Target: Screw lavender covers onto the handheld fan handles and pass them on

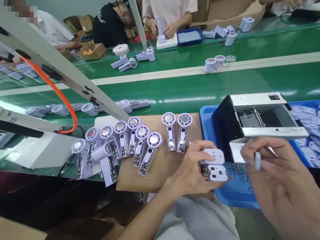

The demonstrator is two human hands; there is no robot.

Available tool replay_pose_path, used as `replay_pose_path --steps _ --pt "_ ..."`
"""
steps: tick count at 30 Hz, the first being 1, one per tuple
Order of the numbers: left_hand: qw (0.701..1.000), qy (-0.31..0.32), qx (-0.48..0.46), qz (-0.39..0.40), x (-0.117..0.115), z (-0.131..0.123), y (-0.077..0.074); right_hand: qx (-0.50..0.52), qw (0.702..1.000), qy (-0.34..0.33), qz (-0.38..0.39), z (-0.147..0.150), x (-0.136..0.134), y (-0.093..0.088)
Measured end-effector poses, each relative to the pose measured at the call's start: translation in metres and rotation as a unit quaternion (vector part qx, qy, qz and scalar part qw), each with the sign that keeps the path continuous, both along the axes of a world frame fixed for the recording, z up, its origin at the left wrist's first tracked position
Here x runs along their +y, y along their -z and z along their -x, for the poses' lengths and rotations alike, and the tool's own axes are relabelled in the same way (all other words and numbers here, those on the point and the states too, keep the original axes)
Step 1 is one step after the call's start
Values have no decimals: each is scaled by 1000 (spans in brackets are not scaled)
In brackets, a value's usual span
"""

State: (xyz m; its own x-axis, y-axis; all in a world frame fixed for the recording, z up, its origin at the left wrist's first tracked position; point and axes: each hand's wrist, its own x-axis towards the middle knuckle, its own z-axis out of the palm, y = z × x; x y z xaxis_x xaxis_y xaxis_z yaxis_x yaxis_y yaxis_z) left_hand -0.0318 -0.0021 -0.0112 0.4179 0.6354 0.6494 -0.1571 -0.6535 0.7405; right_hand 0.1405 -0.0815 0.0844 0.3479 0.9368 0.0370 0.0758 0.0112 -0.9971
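Head view: the left hand (193, 163) is wrapped around two lilac end pieces, the upper piece (217, 156) with small round holes and the lower piece (220, 174) with square openings, their pale faces turned outward just above the near right edge of the brown board (160, 175). The right hand (280, 180) pinches a small pale part (257, 161) between thumb and fingers, apart from both pieces. The step in hand looks like fitting or fastening small parts at these ends; a next move would call for the left hand holding the faces steady and the right lining its part up carefully. Fan units (154, 140) with bare circuitry in their handles lie on and beside the board. Past the hands, a blue tray (232, 200) carries loose screws (236, 169) and a boxy machine (275, 132). The left fingers and palm cover most of what they grip, so whether the two pieces join cannot be told; the pinched part is blurred, and the right forearm is cut off.
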Motion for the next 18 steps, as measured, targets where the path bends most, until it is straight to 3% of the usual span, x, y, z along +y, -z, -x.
replay_pose_path --steps 6,10,13,18 --pt "1000 0 -23 -13 -2 -3 11 -38 999 15 30 -13 -16 7" --pt "998 -21 -40 -38 -3 -10 21 -117 991 -60 -5 -9 -24 0" --pt "997 -31 -44 -55 -4 -14 24 -156 984 -70 -42 -2 -18 -9" --pt "998 -46 -31 -37 -8 -14 24 -130 985 -113 8 1 -6 -11"
